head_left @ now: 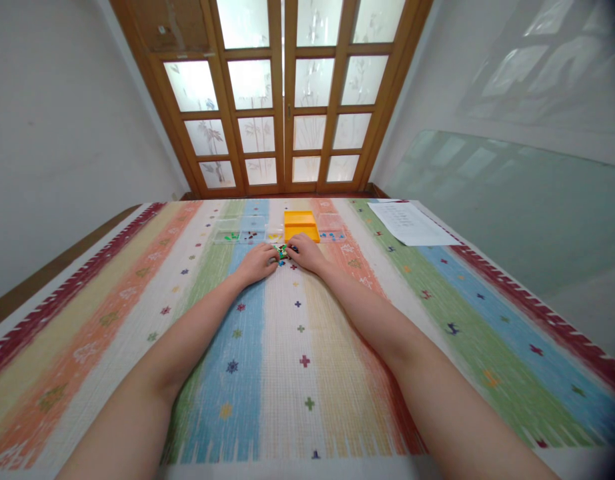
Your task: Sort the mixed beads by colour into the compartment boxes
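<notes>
Both arms reach forward over the striped tablecloth. Between the two hands sits a small green-and-white block build (281, 251), partly covered by the fingers. My left hand (259, 263) is closed with its fingertips on the left side of the build. From the right, my right hand (306, 253) pinches its other side, with dark bits showing near the fingertips. A tiny blue piece (281, 263) lies just in front of the build. The details of the build are too small to make out.
Beyond the hands stands an open orange-yellow box (301, 219). Left of it are clear compartment trays holding green pieces (232, 237), dark brown pieces (251, 235) and yellow pieces (274, 237). Blue pieces (332, 236) lie in a clear tray at right. Printed paper (412, 224) lies far right.
</notes>
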{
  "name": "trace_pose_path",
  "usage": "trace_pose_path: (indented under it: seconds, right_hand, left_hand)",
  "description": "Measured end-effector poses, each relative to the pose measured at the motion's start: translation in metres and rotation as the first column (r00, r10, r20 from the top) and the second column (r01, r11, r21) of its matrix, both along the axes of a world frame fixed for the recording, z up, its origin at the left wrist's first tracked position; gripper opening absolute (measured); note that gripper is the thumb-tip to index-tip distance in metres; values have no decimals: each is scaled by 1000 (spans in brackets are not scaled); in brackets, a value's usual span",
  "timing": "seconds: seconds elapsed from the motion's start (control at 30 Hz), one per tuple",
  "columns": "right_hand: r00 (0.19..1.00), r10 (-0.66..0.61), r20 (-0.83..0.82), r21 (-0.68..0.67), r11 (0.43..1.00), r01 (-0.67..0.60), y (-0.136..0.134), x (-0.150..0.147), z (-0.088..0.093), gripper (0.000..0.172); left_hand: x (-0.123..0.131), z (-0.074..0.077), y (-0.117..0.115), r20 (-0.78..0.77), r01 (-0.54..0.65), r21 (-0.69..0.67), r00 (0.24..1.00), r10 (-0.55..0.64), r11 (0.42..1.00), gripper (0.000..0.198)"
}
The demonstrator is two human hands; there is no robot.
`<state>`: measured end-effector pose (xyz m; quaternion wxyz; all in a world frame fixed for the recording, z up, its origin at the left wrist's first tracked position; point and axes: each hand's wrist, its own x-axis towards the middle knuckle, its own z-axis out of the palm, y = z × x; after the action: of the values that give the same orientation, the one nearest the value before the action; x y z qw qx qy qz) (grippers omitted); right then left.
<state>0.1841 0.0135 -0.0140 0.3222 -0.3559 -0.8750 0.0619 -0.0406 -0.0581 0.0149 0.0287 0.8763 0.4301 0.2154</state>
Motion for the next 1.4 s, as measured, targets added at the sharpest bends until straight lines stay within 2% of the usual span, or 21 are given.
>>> trace_pose_path:
  seconds: [0.37,0.57,0.8,1.0,1.17,1.3,1.4]
  right_hand:
    - [1000,-9,15,-31,999,9,-4,-1,4,11]
    - [999,-11,35,-24,1000,12,-3,-1,3,13]
    - [1000,4,17,-21,1000,-4,-4,-1,3,13]
    - [999,-6,36,-35,999,7,-4,-1,3,14]
    - [999,-9,35,-40,999,10,-4,-1,2,15]
    - [999,-8,41,-46,999,10,-4,-2,3,16]
    - [999,-3,48,-41,999,5,-5,-2,3,19]
  left_hand:
    - [-8,-3,2,69,79,-33,995,-76,996,25]
    - [-13,-3,5,69,72,-16,995,-71,997,18]
    - [-7,-1,3,74,103,-26,992,-100,994,18]
    - [-12,-4,7,153,7,-52,988,1,999,19]
    - [-21,-8,13,240,-130,-82,960,146,988,20]
    - [-27,-10,19,327,-213,-124,913,243,969,20]
    - [-35,-11,25,411,-335,-141,836,362,932,20]
